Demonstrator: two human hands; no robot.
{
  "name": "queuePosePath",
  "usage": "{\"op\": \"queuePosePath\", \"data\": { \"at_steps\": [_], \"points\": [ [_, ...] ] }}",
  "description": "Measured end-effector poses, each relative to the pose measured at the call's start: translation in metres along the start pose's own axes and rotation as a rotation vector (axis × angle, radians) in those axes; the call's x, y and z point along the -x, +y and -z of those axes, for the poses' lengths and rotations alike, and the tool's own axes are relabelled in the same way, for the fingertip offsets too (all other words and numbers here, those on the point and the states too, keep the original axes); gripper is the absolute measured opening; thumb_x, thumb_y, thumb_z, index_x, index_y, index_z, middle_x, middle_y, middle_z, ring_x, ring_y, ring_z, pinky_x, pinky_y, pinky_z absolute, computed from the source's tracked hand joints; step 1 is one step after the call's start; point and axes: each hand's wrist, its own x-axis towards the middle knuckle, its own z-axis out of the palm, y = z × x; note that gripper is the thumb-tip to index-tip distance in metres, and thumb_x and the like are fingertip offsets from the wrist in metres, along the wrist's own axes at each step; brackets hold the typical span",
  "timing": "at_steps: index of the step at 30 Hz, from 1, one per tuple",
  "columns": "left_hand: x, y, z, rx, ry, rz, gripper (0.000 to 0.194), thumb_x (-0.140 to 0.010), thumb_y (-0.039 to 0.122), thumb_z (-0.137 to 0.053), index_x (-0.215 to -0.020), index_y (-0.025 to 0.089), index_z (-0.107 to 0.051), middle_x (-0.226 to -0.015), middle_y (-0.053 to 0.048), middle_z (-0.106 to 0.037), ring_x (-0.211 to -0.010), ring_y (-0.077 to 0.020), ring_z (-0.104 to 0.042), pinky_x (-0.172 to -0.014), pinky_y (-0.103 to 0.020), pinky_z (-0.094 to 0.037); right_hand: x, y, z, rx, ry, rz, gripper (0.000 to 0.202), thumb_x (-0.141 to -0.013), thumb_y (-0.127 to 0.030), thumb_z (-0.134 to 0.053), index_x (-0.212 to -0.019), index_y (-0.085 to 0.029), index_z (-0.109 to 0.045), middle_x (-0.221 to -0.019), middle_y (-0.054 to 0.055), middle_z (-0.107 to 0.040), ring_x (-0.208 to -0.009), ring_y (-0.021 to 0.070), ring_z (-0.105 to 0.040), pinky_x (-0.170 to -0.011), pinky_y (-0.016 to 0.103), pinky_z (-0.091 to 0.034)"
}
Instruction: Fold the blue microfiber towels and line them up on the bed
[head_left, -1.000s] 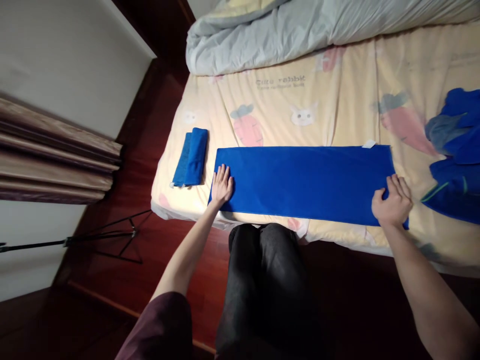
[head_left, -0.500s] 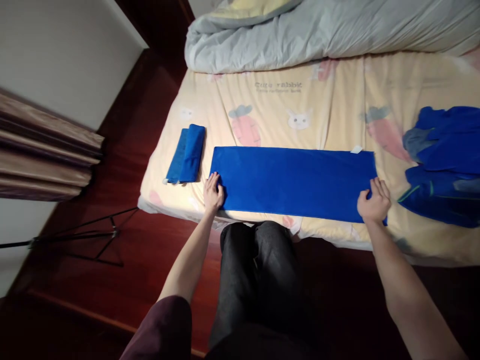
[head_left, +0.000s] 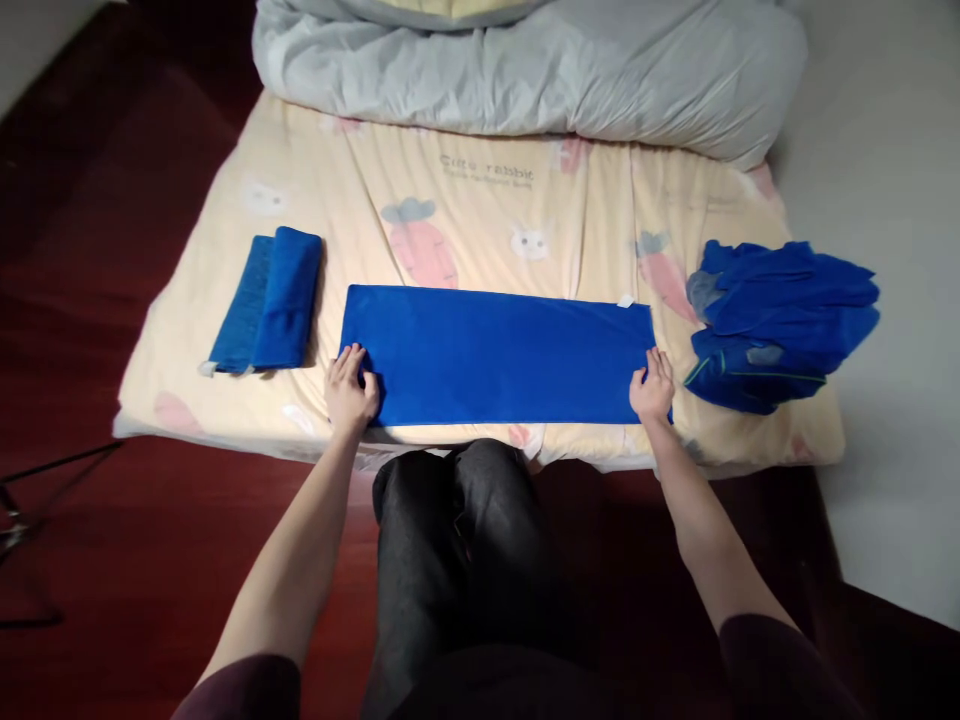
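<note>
A long blue cloth lies flat on the bed, near its front edge, with a small white tag at its upper right. My left hand rests on the cloth's left end, thumb apart from the fingers. At the right end, my right hand lies on the edge in the same way, thumb apart. Neither hand visibly grips the fabric. To the left of the cloth sit folded blue cloths with white tags. A crumpled pile of blue cloths is on the right.
The bed has a yellow sheet with carrot and rabbit prints. A grey quilt is bunched along its far side. Thin black stand legs show at the lower left. A pale wall rises on the right.
The view has turned to the right, so the whole pile and the right wall now show. Both hands remain at the two ends of the flat cloth.
</note>
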Motion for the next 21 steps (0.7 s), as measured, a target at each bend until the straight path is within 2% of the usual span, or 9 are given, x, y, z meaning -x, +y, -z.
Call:
{"op": "queuePosePath", "data": {
  "at_steps": [4,7,11,13,14,17,21],
  "points": [
    [0.0,-0.004,-0.003,0.039,0.026,-0.009,0.058,-0.091,0.031,-0.044,-0.144,0.015,-0.06,-0.158,-0.014,-0.055,-0.153,-0.0279,-0.043,-0.132,-0.054,-0.025,-0.01,-0.015,0.018,0.141,-0.143,0.046,0.063,-0.097,-0.018,-0.036,-0.155,0.002,-0.044,-0.166,0.021,-0.041,-0.16,0.0297,-0.027,-0.129,0.053,-0.026],
    [0.0,-0.006,-0.006,0.079,0.031,-0.019,0.059,-0.089,0.032,-0.047,-0.144,0.014,-0.06,-0.158,-0.015,-0.054,-0.153,-0.0288,-0.043,-0.132,-0.054,-0.024,-0.024,-0.054,0.026,0.135,-0.224,0.128,0.066,-0.099,-0.022,-0.037,-0.162,-0.002,-0.036,-0.173,0.018,-0.027,-0.163,0.0311,-0.018,-0.131,0.057,-0.017],
    [0.0,-0.008,-0.007,0.084,0.039,-0.018,0.06,-0.09,0.033,-0.047,-0.145,0.015,-0.06,-0.159,-0.013,-0.053,-0.154,-0.0285,-0.042,-0.133,-0.053,-0.023,-0.032,-0.129,0.006,-0.016,-0.334,0.206,0.066,-0.106,-0.041,-0.029,-0.167,-0.015,-0.029,-0.177,0.009,-0.017,-0.165,0.0287,-0.009,-0.132,0.056,-0.009],
    [0.0,-0.009,-0.007,0.067,0.037,-0.017,0.06,-0.09,0.033,-0.046,-0.145,0.016,-0.06,-0.159,-0.013,-0.054,-0.154,-0.0279,-0.042,-0.132,-0.053,-0.025,-0.033,-0.154,-0.01,-0.054,-0.353,0.118,0.069,-0.107,-0.047,-0.027,-0.168,-0.014,-0.026,-0.178,0.008,-0.012,-0.165,0.03,-0.005,-0.132,0.057,-0.006],
    [0.0,-0.01,-0.007,0.062,0.034,-0.017,0.06,-0.09,0.033,-0.046,-0.145,0.016,-0.06,-0.159,-0.013,-0.054,-0.154,-0.0278,-0.042,-0.132,-0.053,-0.025,-0.034,-0.159,-0.018,-0.058,-0.348,0.059,0.071,-0.107,-0.049,-0.026,-0.168,-0.013,-0.024,-0.179,0.009,-0.009,-0.165,0.0311,-0.003,-0.132,0.057,-0.004],
    [0.0,-0.011,-0.007,0.062,0.028,-0.021,0.06,-0.09,0.033,-0.047,-0.145,0.016,-0.06,-0.159,-0.012,-0.054,-0.154,-0.028,-0.042,-0.132,-0.052,-0.025,-0.048,-0.145,-0.032,-0.022,-0.3,-0.106,0.076,-0.107,-0.053,-0.024,-0.169,-0.009,-0.02,-0.178,0.014,-0.006,-0.165,0.0332,-0.002,-0.131,0.06,-0.001],
    [0.0,-0.009,-0.006,0.078,0.043,-0.03,0.057,-0.092,0.031,-0.047,-0.144,0.013,-0.061,-0.159,-0.014,-0.054,-0.154,-0.0272,-0.042,-0.133,-0.048,-0.022,-0.082,-0.095,-0.035,0.056,-0.285,-0.202,0.078,-0.107,-0.054,-0.022,-0.169,-0.006,-0.017,-0.178,0.017,-0.009,-0.165,0.0301,-0.006,-0.132,0.057,-0.003]
  ]
}}
